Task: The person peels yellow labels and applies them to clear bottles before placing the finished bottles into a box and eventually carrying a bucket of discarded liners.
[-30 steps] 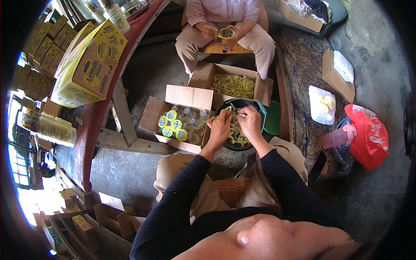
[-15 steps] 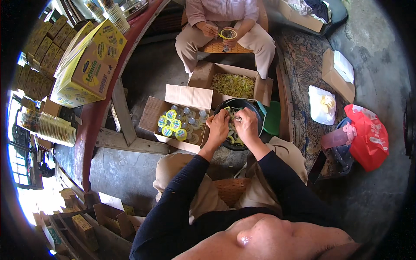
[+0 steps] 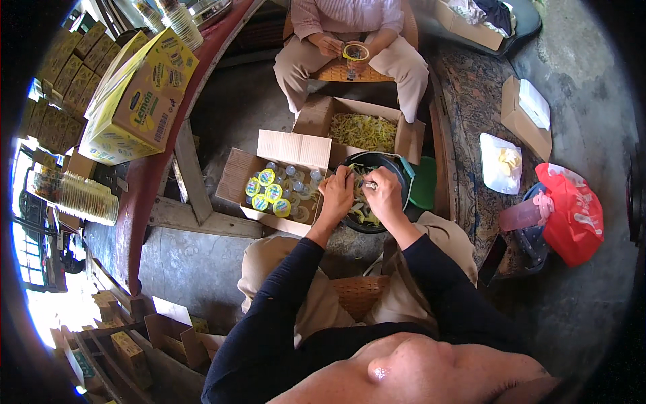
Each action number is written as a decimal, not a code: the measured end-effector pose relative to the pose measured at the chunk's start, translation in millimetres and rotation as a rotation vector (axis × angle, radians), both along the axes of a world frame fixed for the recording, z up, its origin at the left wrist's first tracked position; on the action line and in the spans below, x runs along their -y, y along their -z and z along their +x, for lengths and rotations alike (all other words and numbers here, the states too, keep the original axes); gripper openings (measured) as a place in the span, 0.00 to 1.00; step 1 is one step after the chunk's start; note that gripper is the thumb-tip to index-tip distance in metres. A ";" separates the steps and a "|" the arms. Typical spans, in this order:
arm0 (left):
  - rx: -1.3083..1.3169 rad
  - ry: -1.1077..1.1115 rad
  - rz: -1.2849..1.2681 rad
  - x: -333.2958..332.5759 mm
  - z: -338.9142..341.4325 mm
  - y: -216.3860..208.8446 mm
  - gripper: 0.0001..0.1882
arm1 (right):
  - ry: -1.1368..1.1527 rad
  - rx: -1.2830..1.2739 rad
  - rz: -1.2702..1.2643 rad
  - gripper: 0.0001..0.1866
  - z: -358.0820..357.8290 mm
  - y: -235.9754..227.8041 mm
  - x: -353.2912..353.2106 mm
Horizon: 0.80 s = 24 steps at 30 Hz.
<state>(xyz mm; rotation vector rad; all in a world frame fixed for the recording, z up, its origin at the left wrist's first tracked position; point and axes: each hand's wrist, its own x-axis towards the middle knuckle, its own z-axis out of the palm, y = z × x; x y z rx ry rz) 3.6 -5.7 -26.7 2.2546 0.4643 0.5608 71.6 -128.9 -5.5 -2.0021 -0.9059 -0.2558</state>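
Over a black bucket (image 3: pixel 364 227), my left hand (image 3: pixel 336 195) is closed with its fingers curled; what it pinches, if anything, is hidden. My right hand (image 3: pixel 383 194) sits just beside it, fingers wrapped round a small, thin greyish object (image 3: pixel 370 185) whose kind I cannot make out. Yellow-green strips (image 3: pixel 363 214) lie in the bucket below both hands. Left of the bucket stands an open cardboard box (image 3: pixel 232 176) holding clear plastic cups, several with yellow-rimmed printed lids (image 3: pixel 272 192). Behind it, another carton (image 3: pixel 311 118) is filled with yellow-green shreds (image 3: pixel 363 132).
Opposite me sits a person (image 3: pixel 346 20) holding a yellow-rimmed cup (image 3: pixel 355 52). A green lid (image 3: pixel 423 182) lies right of the bucket. Farther right are a clear bag (image 3: pixel 500 163), a pink bottle (image 3: pixel 521 214) and a red bag (image 3: pixel 572 215). Yellow cartons (image 3: pixel 138 101) stand on the red-edged table at left.
My hands have drawn slightly apart above the bucket, the left one shifting a little left. Across from me, the person's cup has tilted and moved slightly.
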 end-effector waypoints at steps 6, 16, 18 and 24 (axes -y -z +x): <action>0.060 0.067 0.067 10.4 -0.4 9.7 0.05 | 0.084 -0.080 -0.022 0.07 15.4 18.3 -0.8; 0.034 0.024 0.102 0.0 -3.8 -3.5 0.04 | 0.012 0.037 -0.002 0.11 0.7 -5.1 7.8; 0.043 0.029 0.093 3.2 -3.3 -4.8 0.04 | 0.024 0.065 -0.027 0.11 2.3 -0.8 7.1; 0.025 0.102 0.083 8.8 -5.2 -1.9 0.05 | 0.083 0.172 -0.055 0.08 11.2 6.7 0.0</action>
